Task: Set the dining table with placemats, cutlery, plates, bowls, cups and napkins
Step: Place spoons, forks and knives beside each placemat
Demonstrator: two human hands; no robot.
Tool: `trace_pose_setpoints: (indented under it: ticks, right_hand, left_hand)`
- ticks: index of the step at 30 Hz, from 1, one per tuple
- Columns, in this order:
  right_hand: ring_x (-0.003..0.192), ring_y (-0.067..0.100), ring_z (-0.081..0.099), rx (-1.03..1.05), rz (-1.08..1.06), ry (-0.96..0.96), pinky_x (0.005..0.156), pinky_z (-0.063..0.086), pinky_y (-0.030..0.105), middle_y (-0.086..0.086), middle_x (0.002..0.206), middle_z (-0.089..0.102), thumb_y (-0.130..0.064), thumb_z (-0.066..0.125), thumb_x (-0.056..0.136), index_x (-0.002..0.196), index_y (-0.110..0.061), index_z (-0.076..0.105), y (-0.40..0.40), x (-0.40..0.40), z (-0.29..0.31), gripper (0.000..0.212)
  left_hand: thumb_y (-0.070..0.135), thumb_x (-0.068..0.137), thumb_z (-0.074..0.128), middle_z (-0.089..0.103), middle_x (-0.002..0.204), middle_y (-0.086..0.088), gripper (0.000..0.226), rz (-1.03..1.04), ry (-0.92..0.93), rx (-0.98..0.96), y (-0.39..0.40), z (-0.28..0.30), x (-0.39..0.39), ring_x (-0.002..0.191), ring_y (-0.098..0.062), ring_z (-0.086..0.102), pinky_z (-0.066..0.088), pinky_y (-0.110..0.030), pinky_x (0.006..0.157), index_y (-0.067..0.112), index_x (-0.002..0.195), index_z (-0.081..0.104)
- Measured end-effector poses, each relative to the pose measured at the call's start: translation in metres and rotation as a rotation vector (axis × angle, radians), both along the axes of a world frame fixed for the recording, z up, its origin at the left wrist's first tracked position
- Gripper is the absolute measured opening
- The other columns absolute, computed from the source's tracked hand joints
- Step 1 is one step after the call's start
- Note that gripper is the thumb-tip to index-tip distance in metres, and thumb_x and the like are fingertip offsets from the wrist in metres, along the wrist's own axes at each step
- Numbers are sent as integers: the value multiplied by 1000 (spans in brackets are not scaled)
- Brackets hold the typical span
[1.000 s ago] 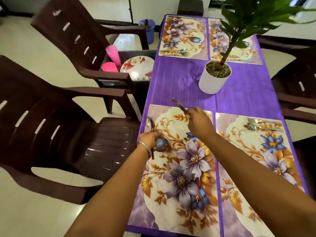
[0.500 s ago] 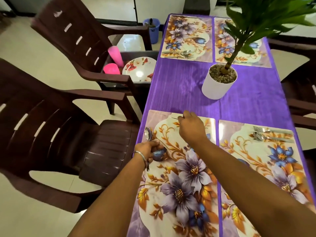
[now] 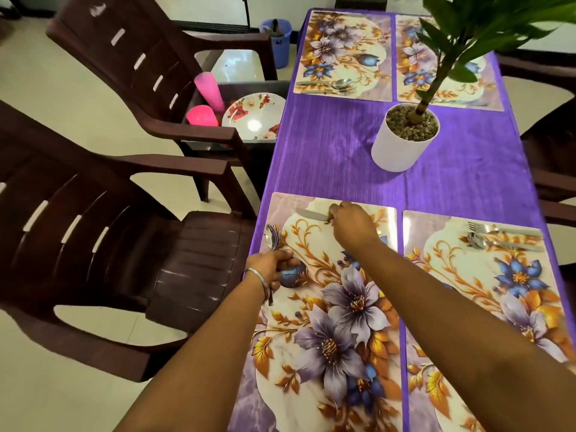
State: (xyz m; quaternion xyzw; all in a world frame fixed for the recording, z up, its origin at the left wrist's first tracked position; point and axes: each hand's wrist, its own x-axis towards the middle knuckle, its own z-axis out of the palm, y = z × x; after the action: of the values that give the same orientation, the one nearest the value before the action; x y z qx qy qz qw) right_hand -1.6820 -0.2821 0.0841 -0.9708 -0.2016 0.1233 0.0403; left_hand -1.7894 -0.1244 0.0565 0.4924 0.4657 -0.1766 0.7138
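Note:
A floral placemat (image 3: 327, 322) lies at the near left of the purple table (image 3: 343, 145). My right hand (image 3: 353, 226) holds the handle of a table knife (image 3: 311, 215), whose blade lies flat along the mat's far edge. My left hand (image 3: 271, 265) grips a spoon (image 3: 271, 236) over the mat's left edge, bowl pointing away from me; a second piece may lie behind it. The near right placemat (image 3: 486, 307) carries a fork and spoon (image 3: 486, 236). Two far placemats (image 3: 343, 54) also hold cutlery (image 3: 341, 84).
A white pot with a green plant (image 3: 403, 135) stands mid-table. A dark crate on the far left chair (image 3: 131, 57) holds floral plates (image 3: 254, 116) and pink cups (image 3: 204, 102). Another brown chair (image 3: 124, 244) is close on my left. A blue bin (image 3: 276, 35) sits on the floor.
My right hand brought the knife down from the air and laid its blade on the mat's far edge. My left hand stayed at the mat's left edge with the spoon.

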Motion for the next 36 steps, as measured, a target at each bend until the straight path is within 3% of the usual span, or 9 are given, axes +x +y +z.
trace_pose_setpoints:
  ticks: [6, 11, 14, 19, 24, 27, 32, 36]
  right_hand:
    - [92, 25, 62, 0, -29, 85, 72, 51, 31, 10, 107, 63, -20, 61, 87, 123, -12, 50, 8, -7, 7, 39]
    - [93, 27, 64, 3, -14, 98, 70, 52, 31, 11, 107, 63, -26, 61, 85, 124, -12, 48, 11, -15, 6, 43]
    - [96, 27, 62, -18, 3, 155, 78, 54, 34, 9, 109, 63, -26, 60, 84, 124, -11, 49, 6, -22, 4, 43]
    - [96, 26, 62, 54, -153, 217, 67, 45, 29, 10, 109, 62, -35, 63, 84, 125, -9, 48, -13, -32, -1, 50]
    - [87, 25, 62, 178, -371, 171, 68, 47, 31, 12, 105, 63, -21, 60, 89, 135, -7, 38, -5, -29, -5, 53]
    - [94, 32, 64, 221, -429, 172, 70, 50, 33, 17, 109, 64, -15, 55, 91, 139, -1, 34, 5, -19, -9, 54]
    - [113, 29, 52, 78, -54, 100, 91, 51, 36, 12, 134, 42, -6, 65, 81, 125, -11, 54, -8, -22, -11, 45]
    - [114, 27, 51, 29, 172, 18, 85, 51, 37, 6, 125, 53, -7, 61, 87, 121, -16, 59, -27, -17, -14, 34]
  left_hand:
    - [11, 88, 61, 70, 67, -5, 9, -23, 15, -8, 1, -1, 0, 24, -6, 29, 18, -11, 31, 7, 81, 65]
    - [10, 88, 62, 69, 62, -5, 11, -5, 2, -10, 1, 0, 0, 24, -5, 32, 18, -11, 32, 7, 79, 65]
    - [10, 87, 63, 70, 62, -5, 8, -4, 2, -10, 1, -1, 0, 24, -5, 30, 18, -11, 32, 6, 81, 65]
    - [10, 87, 62, 70, 63, -5, 8, -2, 1, -8, 0, -1, 1, 24, -6, 31, 19, -12, 31, 5, 82, 66]
    - [10, 87, 63, 70, 62, -5, 8, -7, -6, 1, 2, -3, 1, 25, -6, 29, 18, -12, 31, 4, 84, 66]
    - [10, 87, 63, 70, 62, -5, 8, -5, -8, -3, 1, -3, -1, 25, -6, 29, 18, -12, 31, 5, 82, 66]
    - [9, 88, 62, 69, 62, -6, 8, -10, -18, -16, 1, -4, 1, 24, -5, 31, 19, -11, 31, 5, 82, 65]
    - [9, 89, 59, 68, 58, -4, 13, -12, -9, -15, 1, -6, 2, 22, -5, 31, 18, -9, 31, 7, 77, 63]
